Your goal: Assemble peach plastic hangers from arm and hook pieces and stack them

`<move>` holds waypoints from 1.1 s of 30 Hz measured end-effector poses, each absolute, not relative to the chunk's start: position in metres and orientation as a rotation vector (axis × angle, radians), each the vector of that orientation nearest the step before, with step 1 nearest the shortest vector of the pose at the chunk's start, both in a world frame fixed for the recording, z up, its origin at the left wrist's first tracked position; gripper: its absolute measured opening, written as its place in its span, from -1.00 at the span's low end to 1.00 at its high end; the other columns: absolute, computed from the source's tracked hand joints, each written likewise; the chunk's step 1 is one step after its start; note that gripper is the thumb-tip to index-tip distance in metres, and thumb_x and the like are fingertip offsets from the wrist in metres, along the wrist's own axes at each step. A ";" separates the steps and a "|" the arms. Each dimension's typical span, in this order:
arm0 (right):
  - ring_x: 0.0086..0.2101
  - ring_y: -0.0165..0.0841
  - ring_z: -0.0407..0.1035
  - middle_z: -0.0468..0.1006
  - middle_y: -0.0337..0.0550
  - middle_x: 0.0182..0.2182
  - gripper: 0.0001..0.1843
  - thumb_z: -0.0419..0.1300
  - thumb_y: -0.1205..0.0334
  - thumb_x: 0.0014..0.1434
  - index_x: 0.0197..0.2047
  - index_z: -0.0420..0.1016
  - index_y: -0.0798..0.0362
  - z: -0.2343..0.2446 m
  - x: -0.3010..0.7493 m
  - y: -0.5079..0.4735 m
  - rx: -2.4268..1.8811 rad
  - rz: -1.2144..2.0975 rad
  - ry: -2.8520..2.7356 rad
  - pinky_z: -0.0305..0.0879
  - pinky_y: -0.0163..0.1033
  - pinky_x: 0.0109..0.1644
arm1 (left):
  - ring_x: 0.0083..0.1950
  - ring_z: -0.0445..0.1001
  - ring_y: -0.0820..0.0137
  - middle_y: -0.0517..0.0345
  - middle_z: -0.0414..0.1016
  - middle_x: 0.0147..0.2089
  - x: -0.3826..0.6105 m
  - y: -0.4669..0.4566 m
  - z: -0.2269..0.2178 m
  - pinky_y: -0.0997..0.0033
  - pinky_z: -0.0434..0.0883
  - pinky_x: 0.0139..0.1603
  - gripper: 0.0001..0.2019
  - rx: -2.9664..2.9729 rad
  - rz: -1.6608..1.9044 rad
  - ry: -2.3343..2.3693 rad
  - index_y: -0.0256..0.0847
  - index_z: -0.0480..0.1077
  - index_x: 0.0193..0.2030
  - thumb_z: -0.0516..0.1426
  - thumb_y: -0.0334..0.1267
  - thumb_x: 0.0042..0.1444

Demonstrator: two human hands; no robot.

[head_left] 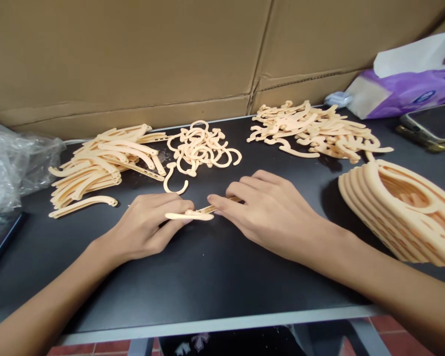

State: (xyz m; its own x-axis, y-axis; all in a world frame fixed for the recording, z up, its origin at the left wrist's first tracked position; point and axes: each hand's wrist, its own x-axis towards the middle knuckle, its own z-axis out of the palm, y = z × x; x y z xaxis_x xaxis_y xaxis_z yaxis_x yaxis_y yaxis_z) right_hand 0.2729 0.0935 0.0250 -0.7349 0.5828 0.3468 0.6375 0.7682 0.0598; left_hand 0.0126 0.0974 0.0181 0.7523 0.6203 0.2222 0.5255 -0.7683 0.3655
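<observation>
My left hand (148, 227) and my right hand (267, 212) meet at the middle of a black table top (193, 282). Between them is a peach plastic hanger part (189, 215), gripped by the fingers of both hands, its thin bar running under my right fingertips. A loose plastic hook (174, 180) lies just beyond my left fingers. Further back sit a tangle of hooks (200, 148), a heap of curved plastic arms (100, 165) and a jumbled pile of flat hanger pieces (311, 131). One curved arm (82, 204) lies apart at the left.
A tilted stack of assembled peach plastic hangers (400, 207) stands at the right. A cardboard sheet (133, 54) lines the back of the table. A clear plastic bag (11, 168) lies left; a purple tissue pack (408, 84) and a phone (430, 126) sit back right.
</observation>
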 end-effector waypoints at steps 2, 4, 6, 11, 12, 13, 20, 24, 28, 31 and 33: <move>-0.36 -0.30 0.35 0.57 -0.13 -0.35 -0.75 0.13 0.41 0.31 -0.04 0.60 0.08 0.024 0.273 0.094 -0.924 -0.326 -2.633 -0.04 -0.16 -0.25 | -0.36 0.33 0.46 0.18 0.47 -0.32 0.013 0.097 0.019 0.45 0.23 -0.32 -0.89 2.671 0.487 0.886 -0.24 0.39 -0.13 0.03 -0.39 0.37; -0.35 -0.29 0.33 0.56 -0.13 -0.36 -0.75 0.13 0.42 0.31 -0.04 0.59 0.08 0.024 0.273 0.095 -0.922 -0.363 -2.615 -0.05 -0.15 -0.24 | -0.36 0.33 0.46 0.17 0.47 -0.31 0.013 0.097 0.019 0.45 0.24 -0.32 -0.89 2.668 0.493 0.879 -0.24 0.39 -0.12 0.04 -0.40 0.36; -0.36 -0.29 0.31 0.54 -0.14 -0.39 -0.75 0.13 0.42 0.31 -0.05 0.60 0.08 0.024 0.272 0.095 -0.927 -0.381 -2.602 -0.06 -0.15 -0.23 | -0.36 0.34 0.45 0.16 0.47 -0.31 0.012 0.097 0.020 0.45 0.24 -0.31 -0.89 2.663 0.499 0.868 -0.24 0.39 -0.11 0.04 -0.41 0.35; -0.33 -0.27 0.30 0.55 -0.14 -0.36 -0.74 0.13 0.42 0.31 -0.03 0.60 0.07 0.022 0.272 0.096 -0.906 -0.382 -2.612 -0.04 -0.14 -0.19 | -0.35 0.34 0.45 0.15 0.47 -0.29 0.011 0.097 0.020 0.44 0.25 -0.30 -0.88 2.655 0.492 0.851 -0.24 0.39 -0.10 0.04 -0.43 0.34; -0.33 -0.27 0.30 0.55 -0.14 -0.36 -0.74 0.13 0.42 0.31 -0.02 0.60 0.07 0.022 0.272 0.096 -0.898 -0.377 -2.618 -0.03 -0.14 -0.18 | -0.35 0.34 0.45 0.15 0.46 -0.30 0.011 0.098 0.020 0.44 0.24 -0.30 -0.88 2.653 0.488 0.850 -0.24 0.38 -0.10 0.03 -0.43 0.34; -0.32 -0.27 0.30 0.55 -0.15 -0.36 -0.74 0.13 0.41 0.31 -0.02 0.59 0.07 0.021 0.272 0.097 -0.892 -0.371 -2.621 -0.03 -0.13 -0.17 | -0.35 0.34 0.44 0.15 0.46 -0.30 0.011 0.098 0.020 0.44 0.24 -0.30 -0.88 2.650 0.482 0.850 -0.25 0.38 -0.10 0.03 -0.43 0.34; -0.31 -0.30 0.27 0.55 -0.13 -0.35 -0.73 0.08 0.41 0.36 -0.02 0.59 0.08 0.019 0.271 0.098 -0.876 -0.339 -2.634 -0.04 -0.12 -0.15 | -0.37 0.34 0.44 0.16 0.44 -0.33 0.013 0.098 0.022 0.44 0.24 -0.32 -0.88 2.649 0.479 0.843 -0.25 0.40 -0.12 0.03 -0.38 0.36; -0.31 -0.30 0.26 0.54 -0.13 -0.37 -0.73 0.06 0.41 0.37 -0.03 0.59 0.09 0.018 0.271 0.098 -0.858 -0.350 -2.650 -0.05 -0.12 -0.17 | -0.37 0.36 0.43 0.16 0.45 -0.35 0.014 0.097 0.025 0.44 0.25 -0.32 -0.86 2.670 0.447 0.830 -0.23 0.40 -0.12 0.01 -0.35 0.38; -0.31 -0.29 0.27 0.54 -0.13 -0.36 -0.69 0.03 0.46 0.37 -0.01 0.58 0.10 0.017 0.271 0.099 -0.822 -0.391 -2.656 -0.04 -0.11 -0.16 | -0.38 0.39 0.42 0.16 0.46 -0.35 0.016 0.097 0.028 0.43 0.26 -0.32 -0.83 2.674 0.412 0.838 -0.21 0.41 -0.14 0.00 -0.33 0.39; -0.30 -0.28 0.27 0.55 -0.11 -0.34 -0.67 0.01 0.47 0.37 0.00 0.57 0.11 0.017 0.271 0.099 -0.804 -0.428 -2.665 -0.04 -0.11 -0.17 | -0.38 0.40 0.42 0.15 0.47 -0.35 0.017 0.096 0.029 0.43 0.26 -0.33 -0.81 2.675 0.387 0.843 -0.21 0.42 -0.15 -0.02 -0.31 0.40; -0.31 -0.27 0.27 0.55 -0.11 -0.36 -0.68 0.01 0.47 0.37 -0.02 0.58 0.10 0.019 0.272 0.098 -0.798 -0.444 -2.675 -0.03 -0.11 -0.17 | -0.38 0.39 0.42 0.17 0.45 -0.36 0.017 0.096 0.030 0.43 0.25 -0.33 -0.79 2.673 0.366 0.848 -0.20 0.42 -0.14 -0.03 -0.29 0.41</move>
